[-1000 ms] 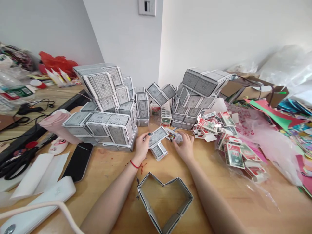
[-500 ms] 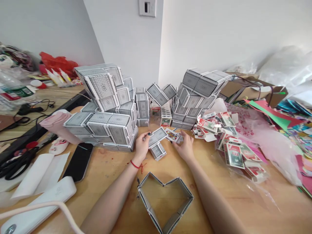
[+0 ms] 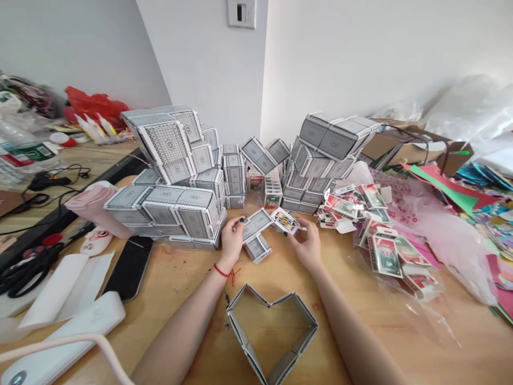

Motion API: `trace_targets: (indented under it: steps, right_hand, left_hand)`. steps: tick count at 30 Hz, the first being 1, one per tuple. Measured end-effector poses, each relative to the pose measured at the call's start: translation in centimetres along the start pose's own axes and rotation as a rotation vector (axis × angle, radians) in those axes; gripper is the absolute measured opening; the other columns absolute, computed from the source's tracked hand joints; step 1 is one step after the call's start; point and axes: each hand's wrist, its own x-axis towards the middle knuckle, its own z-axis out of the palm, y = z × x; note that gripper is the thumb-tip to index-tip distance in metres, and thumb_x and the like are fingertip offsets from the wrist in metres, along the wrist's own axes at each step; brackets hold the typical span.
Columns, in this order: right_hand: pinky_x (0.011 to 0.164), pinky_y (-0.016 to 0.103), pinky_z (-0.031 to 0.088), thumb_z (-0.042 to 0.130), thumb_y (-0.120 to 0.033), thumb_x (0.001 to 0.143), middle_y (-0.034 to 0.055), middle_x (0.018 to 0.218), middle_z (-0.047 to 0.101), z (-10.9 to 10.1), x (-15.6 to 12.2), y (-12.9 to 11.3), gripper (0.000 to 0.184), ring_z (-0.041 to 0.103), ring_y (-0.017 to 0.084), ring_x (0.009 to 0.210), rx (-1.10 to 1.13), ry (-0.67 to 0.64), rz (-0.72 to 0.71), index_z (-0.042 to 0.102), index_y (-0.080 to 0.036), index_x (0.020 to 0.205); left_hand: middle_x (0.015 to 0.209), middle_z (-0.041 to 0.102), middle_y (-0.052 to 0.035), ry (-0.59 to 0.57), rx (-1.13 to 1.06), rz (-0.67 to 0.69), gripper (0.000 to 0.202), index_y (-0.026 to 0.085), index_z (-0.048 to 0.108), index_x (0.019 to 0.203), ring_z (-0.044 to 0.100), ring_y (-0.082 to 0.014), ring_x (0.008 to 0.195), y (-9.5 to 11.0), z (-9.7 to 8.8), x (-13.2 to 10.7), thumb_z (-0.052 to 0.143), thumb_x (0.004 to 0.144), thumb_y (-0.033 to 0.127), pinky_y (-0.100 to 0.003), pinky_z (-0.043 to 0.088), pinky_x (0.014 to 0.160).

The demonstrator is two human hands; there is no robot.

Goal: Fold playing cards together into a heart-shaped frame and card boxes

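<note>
My left hand (image 3: 232, 239) pinches the left end of a grey-backed playing card assembly (image 3: 257, 224). A smaller folded card piece (image 3: 257, 248) hangs below that assembly. My right hand (image 3: 306, 243) has its thumb and fingers around the right side of a card box (image 3: 285, 220), whose top shows a face card. The box lies close to the right end of the assembly; whether they touch I cannot tell. Nearer to me, between my forearms, a heart-shaped frame of folded cards (image 3: 298, 350) rests on the wooden table (image 3: 192, 299).
Stacked card boxes stand at left (image 3: 180, 208) and right (image 3: 320, 160). Several red-and-green card packets (image 3: 385, 254) lie at right beside pink plastic (image 3: 436, 235). A phone (image 3: 129, 267), scissors (image 3: 32, 264), a white device (image 3: 68, 342) and its cable (image 3: 100, 342) are at left.
The card box by my right hand has tilted and lifted slightly, showing more of its face card. My right hand has shifted slightly right. The left-hand assembly has moved very little.
</note>
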Motion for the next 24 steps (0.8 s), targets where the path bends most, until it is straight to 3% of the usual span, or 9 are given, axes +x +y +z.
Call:
trace_targets:
  steps: [8, 24]
  right_hand:
    - [0.075, 0.035, 0.051, 0.063, -0.032, 0.067, 0.0097, 0.108, 0.040, -0.5, -1.2, -0.3, 0.049, 0.050, 0.023, 0.099, 0.152, -0.019, 0.041, 0.053, -0.021, 0.114]
    - [0.077, 0.038, 0.049, 0.067, -0.032, 0.064, 0.0065, 0.100, 0.043, -0.7, -1.6, -1.5, 0.051, 0.049, 0.023, 0.094, 0.119, -0.142, -0.011, 0.051, -0.022, 0.111]
  left_hand:
    - [0.099, 0.065, -0.0077, 0.059, 0.001, -0.006, 0.020, 0.017, 0.065, 0.091, 0.058, -0.0193, 0.096, -0.4, -0.1, 0.3, 0.055, 0.073, 0.022, -0.032, 0.041, 0.087]
    - [0.100, 0.064, -0.0087, 0.132, 0.036, 0.023, 0.021, 0.015, 0.062, 0.092, 0.059, -0.0183, 0.093, -0.4, 0.1, 0.3, 0.051, 0.074, 0.021, -0.033, 0.043, 0.087]
